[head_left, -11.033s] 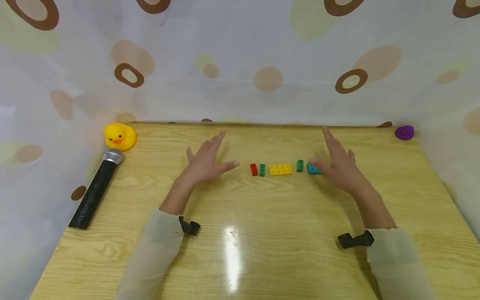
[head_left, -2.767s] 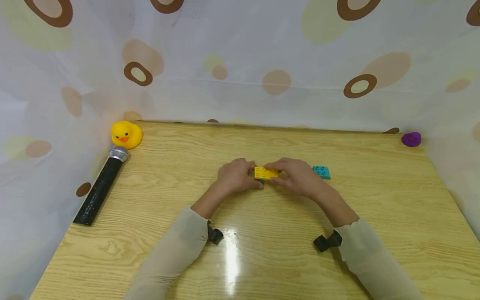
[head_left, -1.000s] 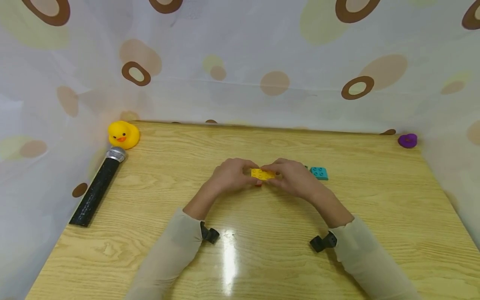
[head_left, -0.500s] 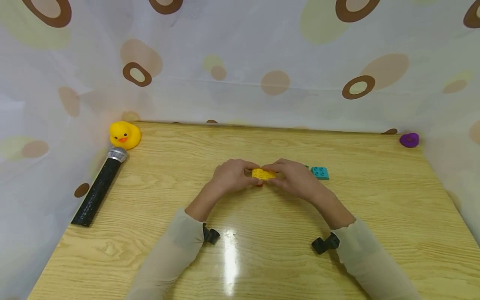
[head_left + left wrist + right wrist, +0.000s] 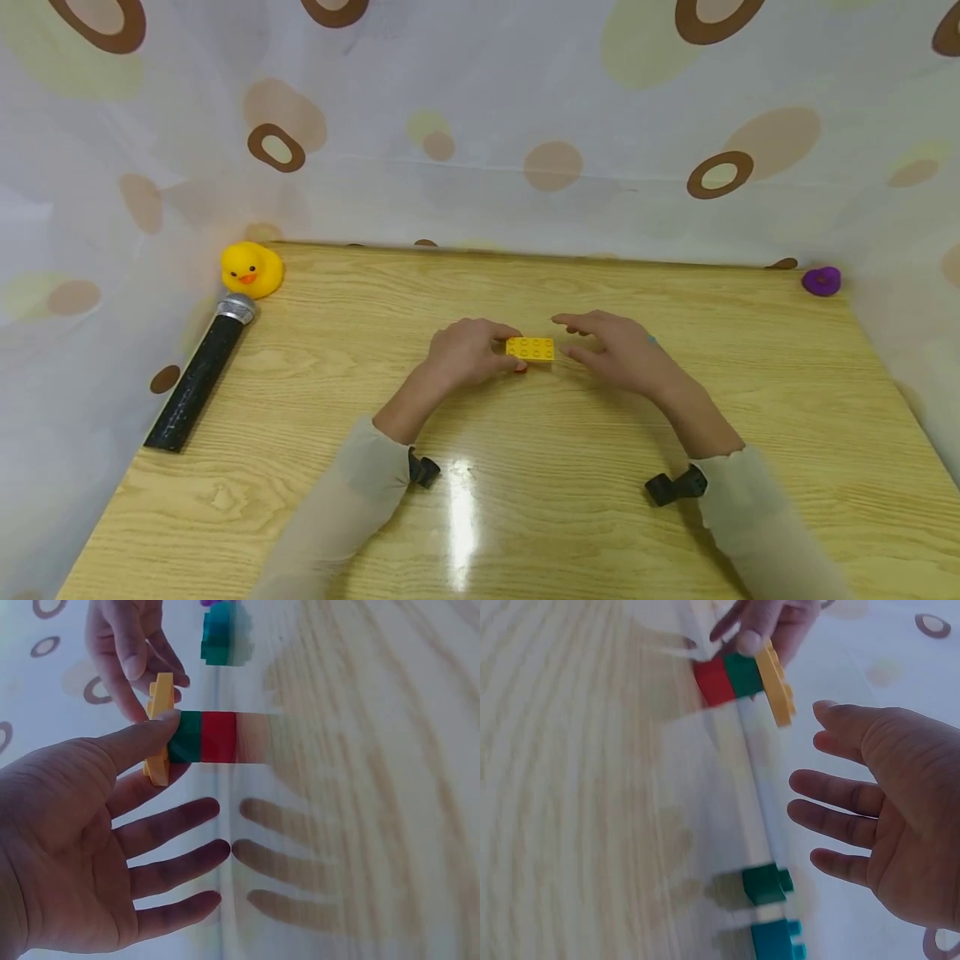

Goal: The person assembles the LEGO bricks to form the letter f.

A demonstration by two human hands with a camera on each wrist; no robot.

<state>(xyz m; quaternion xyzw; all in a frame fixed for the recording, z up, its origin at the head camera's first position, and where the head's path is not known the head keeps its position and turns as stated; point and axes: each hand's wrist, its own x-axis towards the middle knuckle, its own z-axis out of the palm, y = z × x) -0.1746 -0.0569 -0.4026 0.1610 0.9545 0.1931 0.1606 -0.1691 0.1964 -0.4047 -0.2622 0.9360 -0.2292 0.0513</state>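
Observation:
A small stack of toy building bricks stands on the table: a yellow brick on top, a green brick beneath it and a red brick at the bottom. My left hand pinches the stack between thumb and index finger near the yellow and green bricks, its other fingers spread. To the right of the stack, my right hand holds nothing, its fingers apart from the yellow brick. Below it in the right wrist view sit another green brick and a teal brick, mostly hidden in the head view.
A yellow rubber duck and a black microphone lie along the table's left side. At the far right corner is a small purple toy. A patterned curtain borders the table's back and sides.
My right hand has let go of the yellow brick and moved right, now covering most of the teal brick in the head view. The left hand stays at the stack.

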